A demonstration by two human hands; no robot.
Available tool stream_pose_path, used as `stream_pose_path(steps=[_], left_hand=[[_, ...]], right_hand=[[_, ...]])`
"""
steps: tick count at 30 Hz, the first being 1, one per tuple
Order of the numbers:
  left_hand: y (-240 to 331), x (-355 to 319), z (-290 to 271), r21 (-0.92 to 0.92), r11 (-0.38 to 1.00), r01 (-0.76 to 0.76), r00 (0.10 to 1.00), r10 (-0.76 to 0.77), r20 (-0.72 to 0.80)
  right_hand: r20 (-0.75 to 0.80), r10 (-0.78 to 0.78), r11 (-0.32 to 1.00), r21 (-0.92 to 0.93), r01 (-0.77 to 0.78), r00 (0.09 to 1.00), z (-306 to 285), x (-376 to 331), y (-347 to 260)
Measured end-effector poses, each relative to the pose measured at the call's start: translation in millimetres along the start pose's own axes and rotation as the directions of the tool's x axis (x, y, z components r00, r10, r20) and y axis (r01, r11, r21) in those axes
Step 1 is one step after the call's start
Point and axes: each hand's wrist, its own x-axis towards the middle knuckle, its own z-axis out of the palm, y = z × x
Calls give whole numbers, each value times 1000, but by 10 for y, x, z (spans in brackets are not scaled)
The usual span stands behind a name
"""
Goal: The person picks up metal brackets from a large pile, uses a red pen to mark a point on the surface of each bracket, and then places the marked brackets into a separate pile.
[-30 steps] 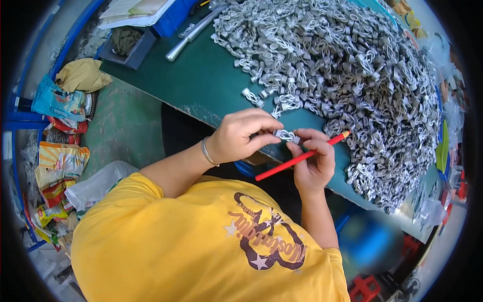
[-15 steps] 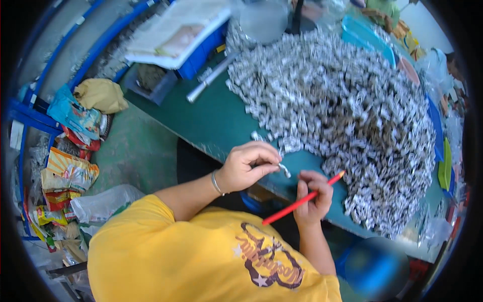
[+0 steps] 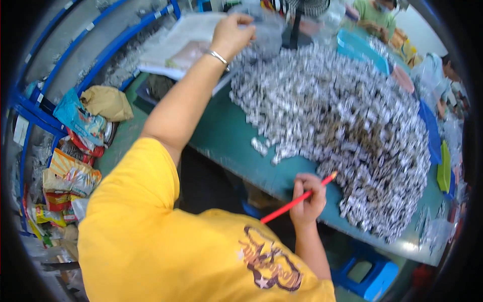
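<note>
My right hand (image 3: 308,200) is closed around a red pencil (image 3: 289,205), its sharpened tip pointing up and right over the table's near edge. My left arm stretches far forward, with a silver bangle (image 3: 219,57) at the wrist. At its end my left hand (image 3: 232,36) is over a clear plastic container (image 3: 264,38); its bent fingers look apart and no piece shows in them. A wide heap of small silvery metal pieces (image 3: 322,100) covers much of the green table (image 3: 216,123). A few loose pieces (image 3: 259,146) lie at its near left edge.
A black fan (image 3: 297,38) stands behind the heap, beside a turquoise tray (image 3: 362,50). Printed sheets (image 3: 176,45) lie far left. A blue stool (image 3: 370,277) is below the table. Another person (image 3: 377,17) sits across. Bags (image 3: 75,116) hang by the blue shelving at left.
My left hand has swung forward and up from near my right hand to the clear container. The small metal piece it pinched is no longer visible. The right hand still grips the pencil.
</note>
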Motion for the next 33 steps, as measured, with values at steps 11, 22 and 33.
stream_pose_path(steps=[11, 22, 33], left_hand=[[-159, -1973, -82, 165, 946, -281, 727, 97, 680], [106, -2599, 302, -228, 959, -171, 906, 244, 347], [7, -2588, 270, -466, 819, 335, 833, -25, 553]], right_hand=[[75, 27, 1000, 13, -28, 997, -16, -33, 0], [185, 108, 979, 151, -137, 977, -26, -16, 52], [205, 255, 868, 382, -317, 945, -74, 6, -14]])
